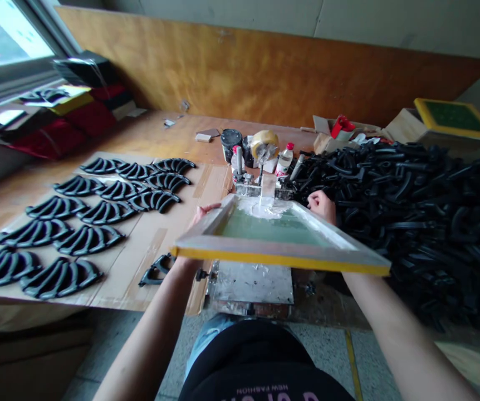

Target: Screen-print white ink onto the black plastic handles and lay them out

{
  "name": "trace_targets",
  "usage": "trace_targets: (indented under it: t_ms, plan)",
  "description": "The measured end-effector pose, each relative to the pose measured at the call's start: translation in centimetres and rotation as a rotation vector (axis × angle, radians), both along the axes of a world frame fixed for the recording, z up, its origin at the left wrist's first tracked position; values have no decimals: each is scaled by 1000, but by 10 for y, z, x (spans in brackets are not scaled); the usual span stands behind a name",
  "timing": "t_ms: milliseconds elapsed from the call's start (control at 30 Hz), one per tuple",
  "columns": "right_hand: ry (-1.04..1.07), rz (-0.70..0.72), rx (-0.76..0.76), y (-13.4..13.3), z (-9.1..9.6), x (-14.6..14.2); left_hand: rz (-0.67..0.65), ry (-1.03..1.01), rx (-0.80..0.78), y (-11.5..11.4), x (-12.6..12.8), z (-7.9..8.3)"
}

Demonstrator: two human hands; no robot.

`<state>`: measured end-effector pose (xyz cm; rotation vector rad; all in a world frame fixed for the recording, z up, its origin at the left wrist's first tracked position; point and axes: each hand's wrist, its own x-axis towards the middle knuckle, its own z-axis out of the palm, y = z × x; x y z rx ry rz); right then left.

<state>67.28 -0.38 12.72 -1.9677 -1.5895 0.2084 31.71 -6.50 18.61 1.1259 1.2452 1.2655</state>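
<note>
A screen-printing frame [282,253] with a green mesh and a yellow-taped near edge is tilted up in front of me, clamped at its far end. White paste lies on the far part of the mesh. My left hand [203,214] is at the frame's left side, fingers against the bar, the rest hidden beneath it. Beyond the right bar, my right hand [322,205] is closed with curled fingers, close to the pile of black curved plastic parts [424,206]; its contents are hidden. Under the frame sits a metal base plate [252,284].
Several black parts [85,236] lie in fan-like groups on cardboard [140,256] at left, with a smaller group [156,270] nearer. Behind the clamp stand a dark tub [231,143], a tape roll [265,145] and a red-capped bottle [284,160]. Another yellow-edged screen [457,117] rests back right.
</note>
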Motion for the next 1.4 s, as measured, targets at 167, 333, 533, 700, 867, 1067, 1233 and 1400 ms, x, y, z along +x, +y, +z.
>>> trace_targets:
  t_ms: [167, 333, 533, 700, 867, 1067, 1233, 1400]
  plan:
    - [0, 353, -53, -42, -60, -39, -5, -183, 19, 24, 21, 17]
    - [-154, 637, -93, -52, -56, -74, 13, -159, -158, -11, 27, -19]
    - [-186, 873, 89, -83, -21, -154, -30, -276, -582, -83, 30, -82]
    - [-202, 1139, 92, -102, -39, -256, 428, -195, -507, -109, -37, -122]
    - [-247, 1131, -99, -70, -77, -326, 629, 128, -660, -133, -132, -165]
    - [-509, 1028, -307, -59, -94, -372, 559, 285, -784, -136, -173, -194]
    - [-513, 985, -339, -56, -95, -383, 410, 431, -862, -128, -187, -199]
    - [-507, 1037, -333, -45, -100, -384, 339, 493, -912, -123, -191, -202]
